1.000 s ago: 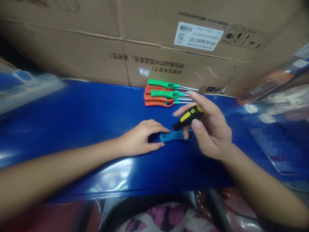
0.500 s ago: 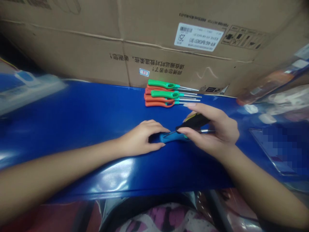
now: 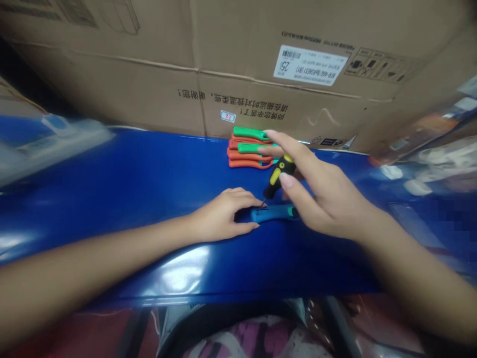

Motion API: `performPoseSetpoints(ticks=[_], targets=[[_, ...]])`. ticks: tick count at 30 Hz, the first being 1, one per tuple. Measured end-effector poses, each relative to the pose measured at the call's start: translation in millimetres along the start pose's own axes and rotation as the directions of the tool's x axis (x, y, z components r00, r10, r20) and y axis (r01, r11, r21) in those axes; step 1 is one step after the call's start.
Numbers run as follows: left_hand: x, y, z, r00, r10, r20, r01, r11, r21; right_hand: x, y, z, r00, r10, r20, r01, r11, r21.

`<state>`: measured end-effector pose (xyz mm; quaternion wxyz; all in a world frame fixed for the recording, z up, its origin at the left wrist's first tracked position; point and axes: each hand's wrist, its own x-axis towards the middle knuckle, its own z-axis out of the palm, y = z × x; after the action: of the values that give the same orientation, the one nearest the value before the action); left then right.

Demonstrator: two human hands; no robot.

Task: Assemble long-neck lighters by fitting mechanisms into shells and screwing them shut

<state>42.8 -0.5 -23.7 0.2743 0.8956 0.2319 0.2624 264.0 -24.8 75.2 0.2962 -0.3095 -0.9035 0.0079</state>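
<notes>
A blue long-nozzle lighter [image 3: 276, 213] lies flat on the blue tabletop, its handle end towards the left. My left hand [image 3: 218, 214] pinches that end between thumb and fingers. Above the lighter, my right hand [image 3: 328, 191] holds a black and yellow screwdriver [image 3: 276, 179], thumb on its handle and other fingers stretched past it. The screwdriver slants down, with its thin tip at the lighter's left end near my left fingertips. My right hand hides the lighter's nozzle.
Several green and orange lighters [image 3: 248, 161] lie piled beyond my hands, against a large cardboard box [image 3: 149, 84]. At left is a blurred white power strip [image 3: 67, 141]. A flat phone-like object [image 3: 421, 233] and small white items [image 3: 417, 187] lie at right.
My right hand has tipped the screwdriver from nearly lying flat to a steeper slant, and its fingers have opened outward over the pile. The left hand keeps its hold on the lighter.
</notes>
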Motion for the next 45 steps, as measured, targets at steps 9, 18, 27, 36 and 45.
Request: performPoseSetpoints(ticks=[9, 18, 27, 36, 45], targets=[[-0.3, 0.1, -0.2, 1.000, 0.003, -0.006, -0.003, 1.000, -0.005, -4.5, -0.3, 13.3, 0.964, -0.152, -0.216, 0.145, 0.988, -0.050], [-0.2, -0.3, 0.1, 1.000, 0.018, -0.023, -0.018, 1.000, 0.002, -7.9, 4.3, 11.1, 0.944, -0.152, -0.292, 0.123, 0.986, -0.117], [-0.6, -1.2, 0.2, 1.000, -0.002, -0.008, 0.002, 1.000, -0.001, -8.3, 14.4, 8.4, 0.959, -0.102, -0.265, 0.106, 0.994, -0.001], [0.0, -0.4, -0.2, 1.000, -0.001, 0.000, 0.001, 1.000, -0.011, -11.4, 11.8, 16.1, 0.985, -0.067, -0.160, 0.077, 0.995, 0.060], [-0.7, -1.6, 0.4, 1.000, -0.010, 0.022, 0.010, 1.000, 0.000, -3.4, 8.6, 19.3, 0.951, -0.137, -0.276, 0.133, 0.990, -0.034]])
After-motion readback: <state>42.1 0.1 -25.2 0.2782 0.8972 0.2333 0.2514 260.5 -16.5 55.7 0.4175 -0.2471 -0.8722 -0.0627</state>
